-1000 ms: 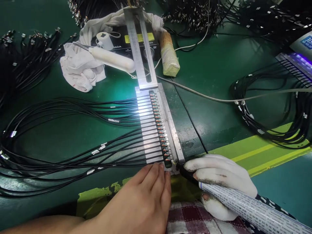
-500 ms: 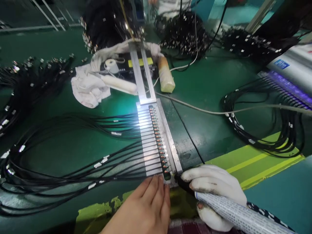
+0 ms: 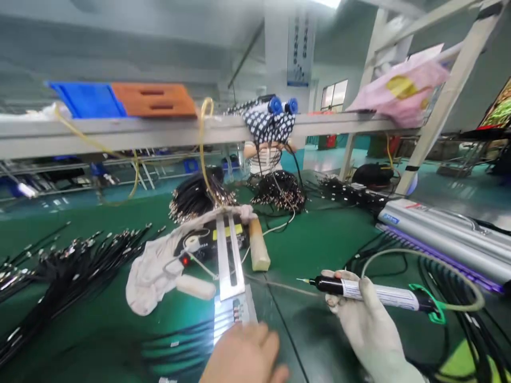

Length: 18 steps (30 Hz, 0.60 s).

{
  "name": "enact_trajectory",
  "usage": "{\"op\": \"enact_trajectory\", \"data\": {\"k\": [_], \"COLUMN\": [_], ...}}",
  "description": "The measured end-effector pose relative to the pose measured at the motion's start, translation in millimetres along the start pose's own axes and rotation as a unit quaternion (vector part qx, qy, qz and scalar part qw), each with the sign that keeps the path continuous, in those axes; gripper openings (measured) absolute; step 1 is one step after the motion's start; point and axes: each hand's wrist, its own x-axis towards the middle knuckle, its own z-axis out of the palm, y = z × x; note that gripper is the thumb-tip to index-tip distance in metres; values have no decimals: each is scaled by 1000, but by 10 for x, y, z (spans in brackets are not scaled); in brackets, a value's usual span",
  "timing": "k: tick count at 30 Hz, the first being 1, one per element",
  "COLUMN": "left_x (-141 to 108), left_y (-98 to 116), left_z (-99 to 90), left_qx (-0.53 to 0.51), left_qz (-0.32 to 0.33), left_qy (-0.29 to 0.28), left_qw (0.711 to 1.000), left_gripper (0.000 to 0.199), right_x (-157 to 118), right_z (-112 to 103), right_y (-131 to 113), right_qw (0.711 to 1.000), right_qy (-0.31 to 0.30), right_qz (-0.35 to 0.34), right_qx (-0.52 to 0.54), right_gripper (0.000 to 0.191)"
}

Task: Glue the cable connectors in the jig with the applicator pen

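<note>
My right hand [image 3: 371, 319], in a white glove, is closed around a dispensing syringe [image 3: 377, 293] with a printed label, a black front and a thin needle pointing left. A green clip and a pale hose are at its rear end. My bare left hand [image 3: 241, 355] is blurred over the metal cable fixture [image 3: 250, 303] and hides its lower part; its fingertips cannot be made out. Black cables [image 3: 179, 332] run into the fixture's brightly lit left side. A slotted metal bar [image 3: 230, 260] lies at the fixture's far end.
Behind the bar are a black device [image 3: 205, 246], a white cloth [image 3: 146, 274] and a taped block [image 3: 258, 247]. Cable bundles [image 3: 80, 260] lie left. A silver unit with purple light [image 3: 443, 234] stands right. A shelf [image 3: 159, 130] crosses above; a person sits beyond.
The view has tilted up, showing the shelf and room. My right hand has lifted the syringe away from the fixture, up and right. My left hand has moved from the near end further up the fixture.
</note>
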Motion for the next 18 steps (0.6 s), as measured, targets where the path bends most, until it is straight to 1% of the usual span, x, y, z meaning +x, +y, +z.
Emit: {"op": "enact_trajectory", "data": {"k": [1, 2, 4, 5, 6, 7, 8, 9, 11, 13, 14, 15, 16, 17, 18], "left_x": [315, 622, 1155, 1359, 1510, 1603, 1637, 1612, 1404, 1027, 793, 542, 286, 38, -187], "left_y": [-100, -197, -369, -435, -484, -512, -519, -506, -433, -323, -267, -222, -192, -182, -191], "left_z": [-53, -99, -145, -140, -119, -89, -61, -45, -70, -161, -207, -236, -239, -213, -162], "left_qx": [10, 20, 46, 52, 54, 52, 49, 45, 34, 13, -4, -31, -31, -12, 10], "left_qz": [-77, -151, -239, -269, -289, -304, -313, -316, -306, -268, -232, -177, -144, -127, -106], "left_qy": [-14, -23, -12, -9, -8, -12, -16, -19, -26, -24, -21, 16, 55, 87, 99], "left_qw": [997, 988, 970, 962, 956, 951, 948, 948, 951, 963, 972, 984, 988, 988, 989], "left_gripper": [18, 27, 47, 54, 58, 59, 57, 55, 56, 61, 62, 63, 64, 66, 71], "right_x": [151, 276, 435, 465, 463, 438, 398, 354, 291, 277, 281, 286, 290, 289, 284], "right_z": [-42, -92, -205, -256, -297, -320, -325, -310, -239, -156, -125, -105, -93, -87, -85], "right_y": [6, 19, 51, 59, 53, 30, -12, -71, -229, -397, -468, -524, -560, -575, -571], "right_qw": [1000, 999, 997, 995, 994, 993, 992, 993, 991, 986, 983, 980, 979, 980, 981], "right_qy": [4, 6, -4, -13, -17, -14, -5, 12, 60, 106, 122, 135, 142, 143, 136], "right_qz": [1, 7, 35, 53, 67, 75, 75, 66, 44, 34, 31, 29, 30, 34, 37], "right_qx": [19, 38, 69, 80, 87, 93, 97, 101, 113, 128, 136, 140, 141, 138, 130], "right_gripper": [39, 41, 44, 45, 45, 46, 46, 45, 43, 41, 39, 38, 38, 39, 41]}}
